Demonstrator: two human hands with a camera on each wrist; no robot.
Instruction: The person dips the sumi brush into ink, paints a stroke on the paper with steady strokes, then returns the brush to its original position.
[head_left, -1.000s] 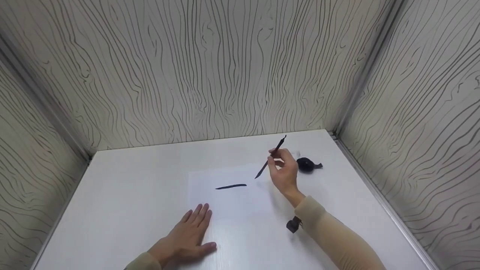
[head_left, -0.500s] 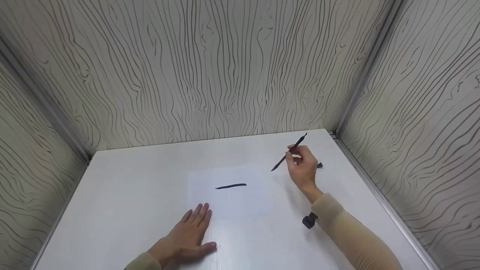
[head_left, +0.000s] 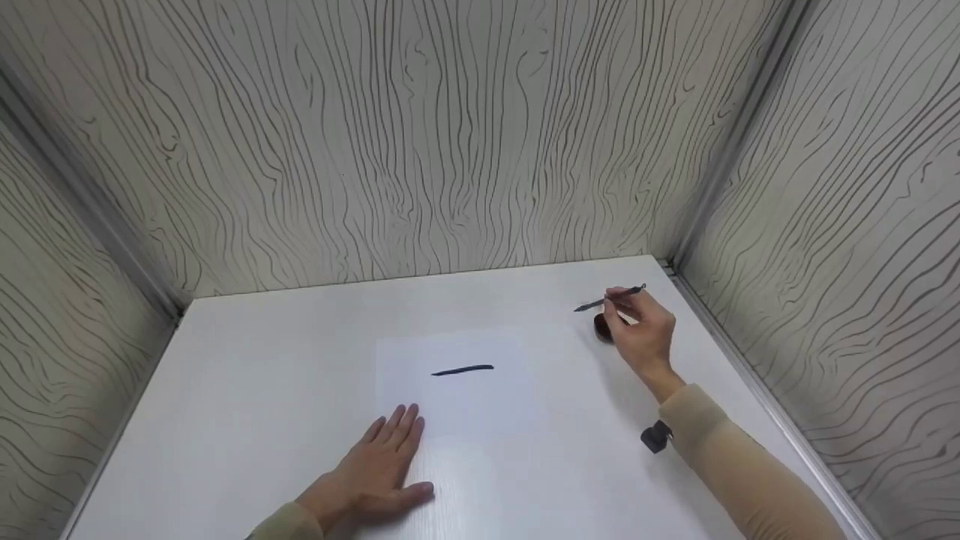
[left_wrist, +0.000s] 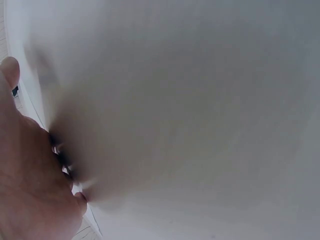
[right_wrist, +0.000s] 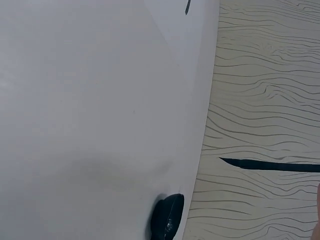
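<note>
My right hand (head_left: pixel 640 330) pinches a dark ink brush (head_left: pixel 589 306) between thumb and fingers at the table's right rear. The brush lies slanted, its pointed tip to the left and the hanging loop at its far end to the right. Below it a dark round ink dish (head_left: pixel 603 328) is partly hidden by the hand; the right wrist view shows this dish (right_wrist: pixel 168 216) low, apart from the brush tip. My left hand (head_left: pixel 379 465) rests flat, fingertips at the lower left of a white paper (head_left: pixel 457 409). One black ink stroke (head_left: pixel 463 370) crosses the sheet.
The white table (head_left: pixel 247 405) meets a wood-patterned back wall (head_left: pixel 420 150). Side walls rise to the left and right behind metal corner strips (head_left: pixel 739 142). A small black wrist camera (head_left: pixel 656 436) hangs at the right sleeve.
My right hand has moved right with the brush, away from the paper and over to the dish. The brush has tipped to a flatter slant. My left hand has stayed in place.
</note>
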